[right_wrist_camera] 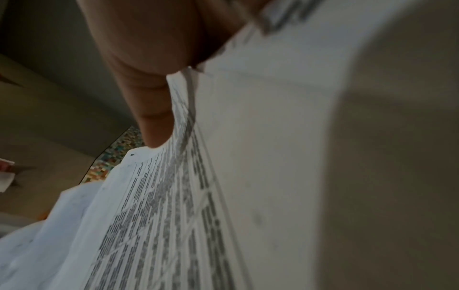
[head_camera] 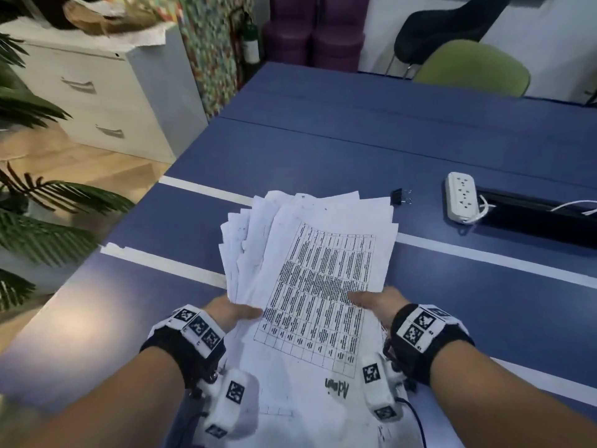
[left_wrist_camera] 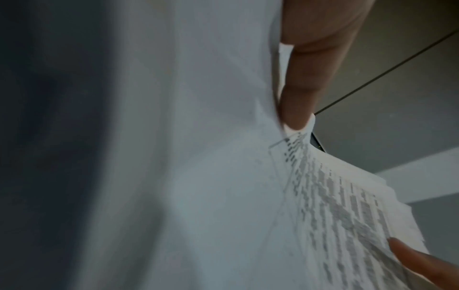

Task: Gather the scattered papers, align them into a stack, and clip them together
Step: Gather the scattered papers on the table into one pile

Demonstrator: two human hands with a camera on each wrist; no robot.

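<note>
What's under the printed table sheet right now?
More white sheets, fanned out unevenly to its left and far edges. Both hands' fingers underneath are hidden; only the thumbs show on top.

You hold the papers (head_camera: pixel 310 286) over the table (head_camera: pixel 323 150); the clip (head_camera: pixel 400 196) lies just beyond their far right corner, the power strip (head_camera: pixel 460 197) farther right.

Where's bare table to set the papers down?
Both hands hold the papers. Bare blue table lies beyond them, and right of them below the white stripe. Crowded: binder clip and power strip, far right.
</note>
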